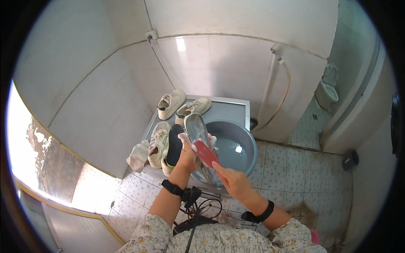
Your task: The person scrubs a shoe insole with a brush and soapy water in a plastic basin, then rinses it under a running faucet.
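Note:
My left hand (188, 155) holds a grey shoe insole or sole (195, 126) upright over the near left rim of a grey plastic basin (252, 158); which of the two it is, I cannot tell. White foam clings to the fingers. My right hand (233, 180) grips a red brush (205, 154), which lies against the grey piece; its bristles are hidden. Water stands in the basin. Just left of my left hand is a black insole (175, 145), resting over a light shoe. Beside it stands a cream sneaker (159, 144).
Two more cream sneakers (171, 102) (197, 107) stand at the back of the grey-topped appliance (226, 110). A crumpled pale cloth (138, 156) lies at its left edge. Black cables (210, 207) hang before my body. A hose (287, 82) runs down the wall at right.

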Action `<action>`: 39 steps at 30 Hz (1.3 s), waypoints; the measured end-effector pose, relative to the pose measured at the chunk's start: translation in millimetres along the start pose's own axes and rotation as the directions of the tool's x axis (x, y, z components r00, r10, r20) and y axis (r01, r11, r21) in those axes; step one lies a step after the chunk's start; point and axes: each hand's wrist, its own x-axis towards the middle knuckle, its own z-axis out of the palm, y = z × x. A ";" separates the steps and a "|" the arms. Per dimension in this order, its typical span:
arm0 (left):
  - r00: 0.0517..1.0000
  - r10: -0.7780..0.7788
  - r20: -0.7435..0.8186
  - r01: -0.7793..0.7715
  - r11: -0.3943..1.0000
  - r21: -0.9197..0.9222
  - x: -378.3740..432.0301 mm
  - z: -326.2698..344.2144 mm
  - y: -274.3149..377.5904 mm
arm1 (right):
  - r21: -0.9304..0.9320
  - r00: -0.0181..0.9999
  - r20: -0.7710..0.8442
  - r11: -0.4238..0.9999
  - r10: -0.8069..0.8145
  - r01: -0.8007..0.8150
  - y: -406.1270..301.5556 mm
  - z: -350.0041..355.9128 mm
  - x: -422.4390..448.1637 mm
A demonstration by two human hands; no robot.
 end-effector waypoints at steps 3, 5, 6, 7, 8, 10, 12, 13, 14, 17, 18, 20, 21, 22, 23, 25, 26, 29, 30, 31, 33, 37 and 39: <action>0.997 0.081 -0.014 -0.080 0.996 0.045 -9.1 -1.9 1.4 | -0.001 0.997 0.007 0.997 0.080 -0.080 -16.3 0.2 41.8; 0.981 0.175 0.081 -0.185 0.974 0.129 -13.2 6.6 5.1 | -0.054 0.998 -0.054 0.998 0.016 -0.019 -15.3 -0.4 50.2; 0.974 0.194 0.121 -0.209 0.970 0.126 -12.4 1.6 9.9 | -0.071 0.998 -0.064 0.997 -0.010 0.005 -15.0 2.4 44.4; 0.971 0.197 0.138 -0.208 0.976 0.071 -12.0 -1.3 13.4 | -0.090 0.997 -0.073 0.996 -0.035 0.028 -12.5 5.4 37.6; 0.968 0.196 0.155 -0.200 0.980 0.014 -13.1 -4.4 17.7 | -0.076 1.000 0.006 0.997 0.024 -0.024 -13.4 2.7 18.4; 0.968 0.235 0.091 -0.228 0.970 -0.083 -11.4 -10.1 23.5 | -0.064 0.993 0.087 0.995 0.080 -0.075 -9.0 -4.5 -15.5; 0.952 0.305 -0.007 -0.296 0.918 -0.263 -10.6 -18.3 30.4 | -0.093 0.992 0.075 0.991 0.106 -0.099 0.3 -6.4 -34.6; 0.951 0.308 -0.010 -0.300 0.918 -0.259 -11.9 -18.5 33.1 | -0.101 0.991 0.070 0.989 0.112 -0.104 4.5 -7.3 -37.6; 0.935 0.353 -0.037 -0.350 0.900 -0.258 -13.8 -18.1 35.9 | -0.032 0.987 -0.073 0.989 0.141 -0.144 9.1 -6.9 -38.2; 0.925 0.379 -0.018 -0.356 0.851 -0.387 -19.0 -18.5 35.3 | 0.255 0.883 -0.178 0.887 0.434 -0.385 3.5 -11.6 -31.7; 0.925 0.379 -0.036 -0.364 0.852 -0.376 -20.5 -17.7 31.7 | 0.352 0.821 -0.142 0.804 0.552 -0.480 1.8 -12.3 -27.1; 0.930 0.365 -0.042 -0.354 0.857 -0.374 -23.0 -14.2 25.8 | 0.601 0.726 -0.049 0.601 0.686 -0.527 -0.9 -11.9 -13.0; 0.945 0.319 -0.078 -0.322 0.858 -0.401 -26.1 -15.2 24.3 | 0.622 0.708 -0.005 0.556 0.706 -0.551 -6.6 -13.7 -2.2; 0.952 0.293 -0.091 -0.304 0.856 -0.418 -27.2 -15.2 24.2 | 0.640 0.690 0.036 0.514 0.723 -0.571 -13.2 -16.9 9.3; 0.959 0.263 -0.103 -0.282 0.854 -0.437 -28.8 -14.5 23.1 | 0.653 0.667 0.075 0.469 0.741 -0.594 -20.7 -21.1 19.7; 0.971 0.207 -0.123 -0.240 0.862 -0.447 -28.6 -15.9 20.2 | 0.776 0.624 0.192 0.272 0.758 -0.569 -19.5 -18.1 24.6; 0.974 0.200 -0.111 -0.228 0.870 -0.438 -28.2 -15.5 17.6 | 0.805 0.609 0.231 0.202 0.759 -0.557 -19.8 -18.1 26.9; 0.980 0.144 -0.135 -0.187 0.894 -0.408 -28.5 -17.8 6.4 | 0.784 0.679 0.108 0.358 0.726 -0.507 -13.6 -5.6 28.5; 0.984 0.127 -0.123 -0.166 0.904 -0.393 -31.1 -17.0 3.5 | 0.637 0.762 -0.108 0.633 0.639 -0.440 -8.3 2.2 28.6; 0.988 0.112 -0.109 -0.145 0.913 -0.381 -33.2 -15.5 0.3 | 0.535 0.804 -0.193 0.747 0.563 -0.394 -4.6 5.2 25.1; 0.994 0.041 -0.101 -0.077 0.921 -0.381 -37.0 -8.2 -1.9 | 0.270 0.864 -0.282 0.899 0.417 -0.346 -13.2 4.0 25.2; 0.992 -0.042 -0.122 0.005 0.957 -0.289 -30.4 7.6 -8.6 | 0.137 0.923 -0.223 0.948 0.313 -0.288 -25.7 -4.6 24.9; 0.996 -0.063 -0.067 0.047 0.973 -0.226 -27.0 9.5 -11.1 | 0.172 0.936 -0.173 0.945 0.306 -0.277 -23.5 -0.4 21.4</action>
